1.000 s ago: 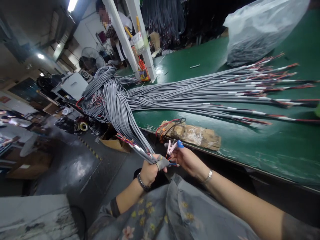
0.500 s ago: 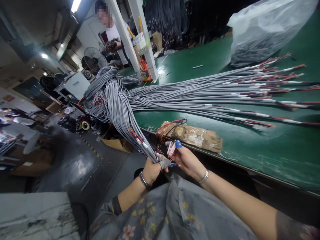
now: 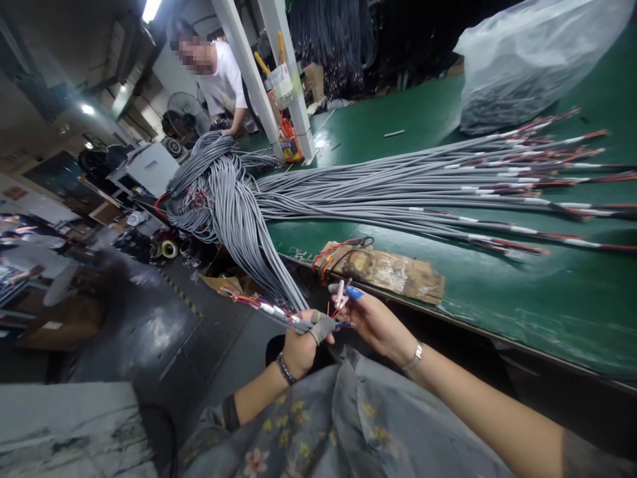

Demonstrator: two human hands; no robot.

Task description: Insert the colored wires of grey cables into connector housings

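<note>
My left hand (image 3: 301, 342), its thumb in a grey wrap, is closed around grey cables (image 3: 281, 315) with white-banded, stripped ends. Coloured wires (image 3: 343, 324) stick out past its thumb toward my right hand (image 3: 371, 322). That hand has blue wrapping on a fingertip and pinches a small pale pink clip-like tool (image 3: 341, 294) just above the wires. Whether the tool touches a wire I cannot tell. From the held ends, a thick bundle of grey cables (image 3: 239, 206) runs up to the bench.
More grey cables (image 3: 358, 179) lie along the green bench (image 3: 497, 292), bare ends to the right. A taped cardboard-like block (image 3: 398, 272) sits at the near edge. A plastic bag (image 3: 527, 73) stands at the back right. Behind white posts (image 3: 293, 86), a co-worker (image 3: 226, 79) leans over the cables.
The cable ends in my left hand have swung out to the left and now fan away from the bundle. The pink tool has turned slightly. The co-worker has leaned down toward the cables.
</note>
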